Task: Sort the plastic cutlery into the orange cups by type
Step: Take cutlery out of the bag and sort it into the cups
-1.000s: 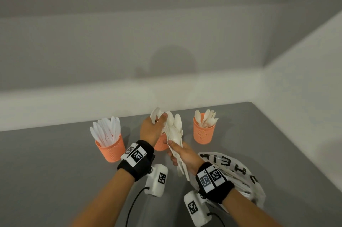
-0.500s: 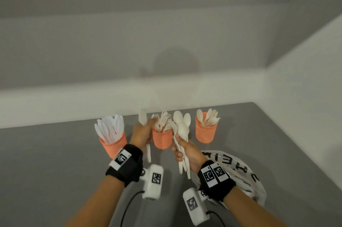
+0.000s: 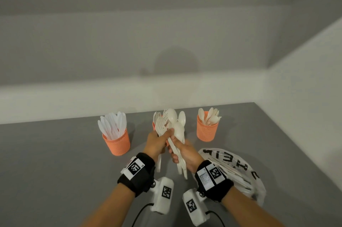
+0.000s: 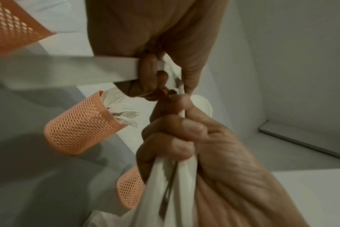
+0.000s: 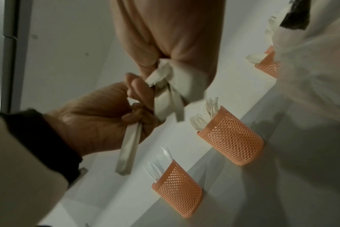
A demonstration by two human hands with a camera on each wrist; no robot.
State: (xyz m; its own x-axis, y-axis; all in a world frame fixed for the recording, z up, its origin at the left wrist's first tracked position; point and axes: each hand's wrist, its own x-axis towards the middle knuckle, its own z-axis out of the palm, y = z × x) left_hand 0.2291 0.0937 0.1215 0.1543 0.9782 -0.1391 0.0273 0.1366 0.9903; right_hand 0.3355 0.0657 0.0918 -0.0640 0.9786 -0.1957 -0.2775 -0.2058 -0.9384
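Three orange mesh cups stand in a row: knives in the left cup (image 3: 117,143), forks in the middle cup (image 4: 82,129), which my hands mostly hide in the head view, and spoons in the right cup (image 3: 207,131). My right hand (image 3: 180,152) grips a bundle of white spoons and other cutlery (image 3: 175,123) upright in front of the middle cup. My left hand (image 3: 162,137) presses against that bundle and holds white forks (image 3: 159,127), whose handles (image 5: 128,150) hang below its fist. Both hands touch above the grey table (image 3: 55,171).
A crumpled white plastic bag with black letters (image 3: 238,169) lies on the table to the right of my right wrist, with more cutlery showing through it. A white wall runs behind the cups and along the right side.
Half a second ago my left hand held one white piece apart, to the left of the middle cup. It has moved back right against the bundle and now holds forks.
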